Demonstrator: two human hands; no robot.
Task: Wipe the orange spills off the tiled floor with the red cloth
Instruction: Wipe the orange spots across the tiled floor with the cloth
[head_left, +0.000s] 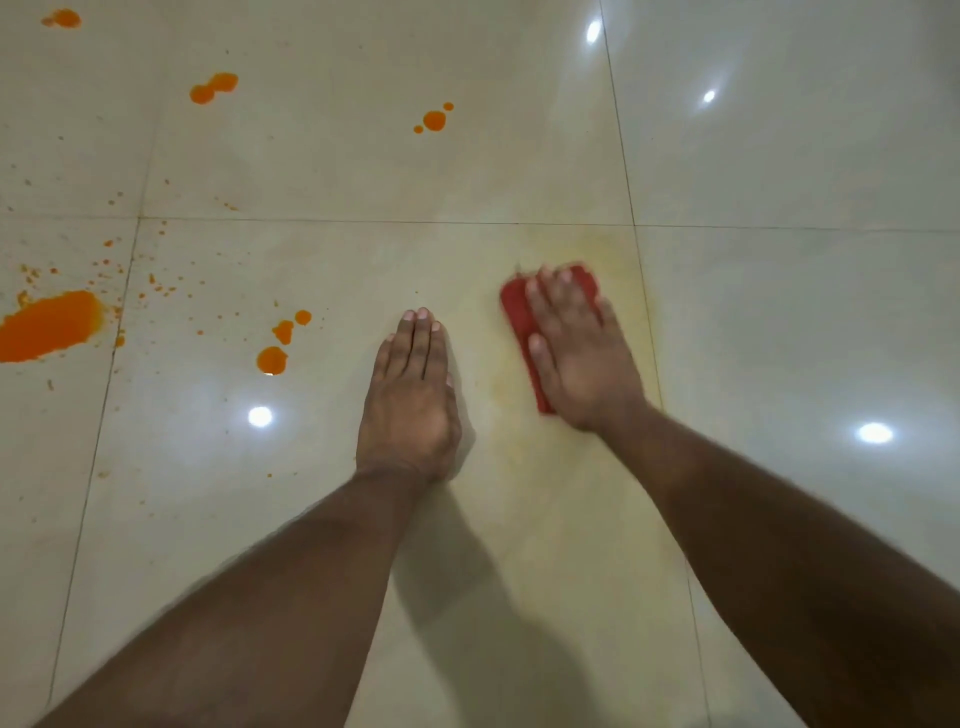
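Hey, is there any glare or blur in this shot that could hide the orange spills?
Head view: bright lamp glare spots dot the glossy floor, one just below an orange spill; the right hand and red cloth are motion-blurred; the left hand is sharp; arm shadows darken the lower tiles; the big puddle stays clearly visible.

Bright light glare spots (260, 416) on glossy surface; dark grout lines (363, 221) cross; arm shadow (467, 571).

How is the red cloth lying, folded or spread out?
Folded, apparently: the red cloth shows as a compact thick pad under the flat right hand. Motion blur hides any layers.
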